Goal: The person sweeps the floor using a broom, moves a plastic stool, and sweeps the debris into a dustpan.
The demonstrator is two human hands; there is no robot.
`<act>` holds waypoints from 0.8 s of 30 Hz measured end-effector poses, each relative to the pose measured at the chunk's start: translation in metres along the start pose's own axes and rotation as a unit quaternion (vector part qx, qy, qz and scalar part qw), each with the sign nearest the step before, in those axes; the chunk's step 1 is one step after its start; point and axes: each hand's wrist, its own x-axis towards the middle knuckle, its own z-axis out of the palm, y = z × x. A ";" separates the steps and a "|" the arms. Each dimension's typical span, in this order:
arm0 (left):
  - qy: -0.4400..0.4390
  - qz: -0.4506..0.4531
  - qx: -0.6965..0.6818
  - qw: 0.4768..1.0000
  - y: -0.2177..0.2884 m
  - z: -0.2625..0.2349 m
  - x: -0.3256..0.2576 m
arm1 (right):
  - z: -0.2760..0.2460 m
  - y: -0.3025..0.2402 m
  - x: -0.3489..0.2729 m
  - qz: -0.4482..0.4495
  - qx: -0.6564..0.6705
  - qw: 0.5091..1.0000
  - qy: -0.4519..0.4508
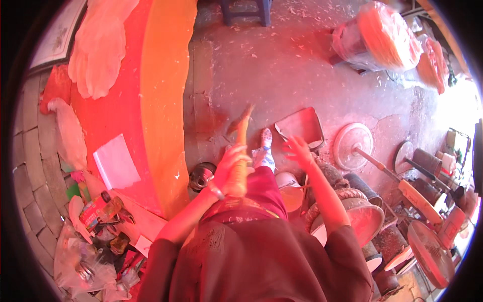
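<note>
My left hand is wrapped round a long yellow-handled tool, held upright in front of my lap. A darker, blurred part juts from its far end, and its exact kind is unclear. My right hand is raised to the right with its fingers apart and nothing in them. Just beyond that hand lies a dustpan-like tray with a dark rim on the floor. One patterned shoe shows between my hands.
A red and orange covered table stands left, bearing white paper and pale sheets. Pans, a round-headed pole and a fan crowd the right. Plastic-wrapped stacks and a blue stool stand farther off.
</note>
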 end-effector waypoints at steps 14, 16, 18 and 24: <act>0.136 0.113 0.418 0.891 -0.032 -0.197 0.026 | 0.083 0.008 -0.051 0.318 0.369 0.847 -0.212; 0.255 0.052 0.516 0.816 -0.098 -0.261 0.038 | 0.081 0.037 -0.063 0.270 0.017 0.954 -0.131; 0.249 -0.075 0.523 0.811 -0.127 -0.308 0.048 | 0.089 0.052 -0.064 0.163 -0.213 0.960 -0.083; 0.277 -0.151 0.600 0.735 -0.162 -0.320 0.066 | 0.121 0.026 -0.032 0.061 -0.384 0.915 -0.109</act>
